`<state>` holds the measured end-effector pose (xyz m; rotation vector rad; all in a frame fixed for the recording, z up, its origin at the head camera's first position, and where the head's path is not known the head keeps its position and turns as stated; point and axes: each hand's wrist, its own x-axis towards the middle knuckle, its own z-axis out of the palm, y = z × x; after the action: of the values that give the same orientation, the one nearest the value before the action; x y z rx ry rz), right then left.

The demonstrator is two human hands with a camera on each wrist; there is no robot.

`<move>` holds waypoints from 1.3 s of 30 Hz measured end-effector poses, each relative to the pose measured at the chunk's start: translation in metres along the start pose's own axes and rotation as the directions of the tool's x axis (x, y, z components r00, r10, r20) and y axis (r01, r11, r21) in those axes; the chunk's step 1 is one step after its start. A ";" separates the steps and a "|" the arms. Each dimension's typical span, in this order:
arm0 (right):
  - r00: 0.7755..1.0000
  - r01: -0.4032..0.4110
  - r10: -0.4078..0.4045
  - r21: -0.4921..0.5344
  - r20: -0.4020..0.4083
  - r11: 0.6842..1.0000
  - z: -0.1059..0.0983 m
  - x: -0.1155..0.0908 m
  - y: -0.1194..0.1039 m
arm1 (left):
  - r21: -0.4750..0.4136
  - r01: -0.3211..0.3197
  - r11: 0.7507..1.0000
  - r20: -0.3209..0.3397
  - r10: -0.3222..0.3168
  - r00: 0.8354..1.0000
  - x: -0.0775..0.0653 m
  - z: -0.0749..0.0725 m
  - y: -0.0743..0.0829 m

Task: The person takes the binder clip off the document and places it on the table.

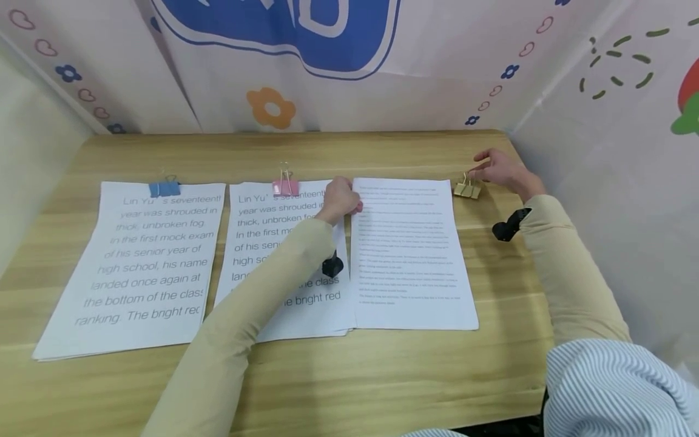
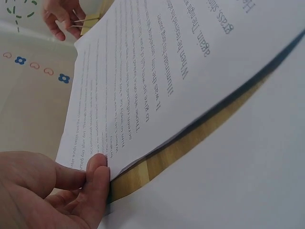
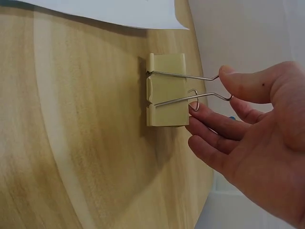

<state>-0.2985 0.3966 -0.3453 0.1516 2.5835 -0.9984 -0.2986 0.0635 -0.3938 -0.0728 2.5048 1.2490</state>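
Note:
My left hand (image 1: pixel 338 199) pinches the upper left corner of the right-hand paper stack (image 1: pixel 406 255), which bears small print. Thumb and fingers meet at the sheets' edge in the left wrist view. At the far right of the table, my right hand (image 1: pixel 501 171) holds a gold binder clip (image 3: pixel 169 90) by its wire handles. The thumb touches the end of one handle and the fingers lie behind the other. The clip's mouth faces the paper side and grips nothing. Whether it touches the table is hard to tell.
A pink binder clip (image 1: pixel 286 187) sits on the top edge of the middle paper stack (image 1: pixel 295 318). On the left paper stack (image 1: pixel 136 273) is a blue binder clip (image 1: pixel 165 188). The wooden table (image 1: pixel 382 382) meets a printed cloth backdrop (image 1: pixel 426 103) behind.

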 end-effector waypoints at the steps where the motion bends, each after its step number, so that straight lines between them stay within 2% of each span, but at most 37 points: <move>1: 1.000 0.002 -0.002 0.008 0.006 1.000 0.001 0.001 0.001 | -0.002 0.001 1.000 -0.001 -0.001 1.000 0.000 0.000 0.000; 8: 1.000 0.004 -0.004 0.018 0.013 1.000 0.006 0.004 0.004 | -0.005 0.017 1.000 -0.002 -0.017 1.000 -0.002 0.001 0.000; 18: 0.998 -0.024 0.025 0.019 -0.063 1.000 0.016 0.009 0.008 | -0.008 0.016 1.000 -0.006 -0.016 1.000 0.001 0.005 -0.004; 39: 0.992 -0.015 0.003 -0.100 -0.123 0.995 0.025 0.009 0.007 | 0.009 0.008 1.000 -0.043 -0.008 0.999 0.000 0.004 -0.002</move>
<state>-0.2981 0.3846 -0.3699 0.2045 2.7353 -0.8791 -0.2975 0.0652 -0.3979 -0.1086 2.5440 1.2450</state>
